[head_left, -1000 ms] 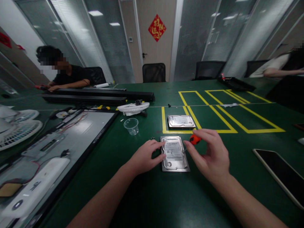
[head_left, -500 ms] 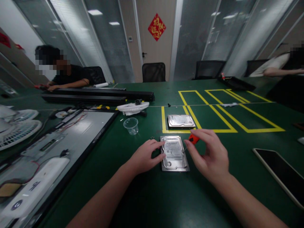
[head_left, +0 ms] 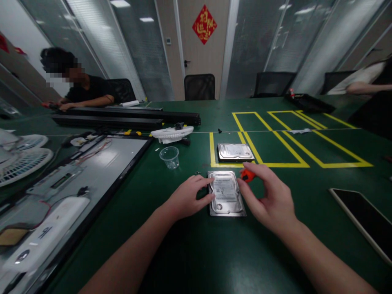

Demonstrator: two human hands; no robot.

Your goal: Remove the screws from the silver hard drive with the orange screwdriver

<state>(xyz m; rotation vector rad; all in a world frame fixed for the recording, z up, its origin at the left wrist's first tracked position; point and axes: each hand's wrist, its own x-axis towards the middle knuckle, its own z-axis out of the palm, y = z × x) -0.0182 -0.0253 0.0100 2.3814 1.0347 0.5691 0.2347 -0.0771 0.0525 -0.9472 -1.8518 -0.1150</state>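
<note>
A silver hard drive (head_left: pixel 227 194) with a white label lies flat on the green table in front of me. At its left edge, my left hand (head_left: pixel 191 195) rests with thumb and forefinger spread apart, their tips touching the drive. My right hand (head_left: pixel 269 194) pinches the orange-red handle of a small screwdriver (head_left: pixel 247 175) beside the drive's right edge. The screwdriver's tip is too hard to make out now. Just beyond, a second hard drive (head_left: pixel 235 151) lies inside a yellow taped outline. Small dark bits, perhaps screws (head_left: pixel 197 173), sit behind my left fingers.
A clear plastic cup (head_left: pixel 169 157) and a white fan part (head_left: pixel 172 133) stand to the left. Further left lies a large panel (head_left: pixel 122 153) with a white power bank-like box (head_left: pixel 45 234) on it. A phone-like tablet (head_left: pixel 364 220) is at right. Two people sit across the table.
The whole view has shifted slightly. Both hands stay at the drive. The screwdriver's handle has turned or tilted a little in my right fingers, and its shaft shows less clearly.
</note>
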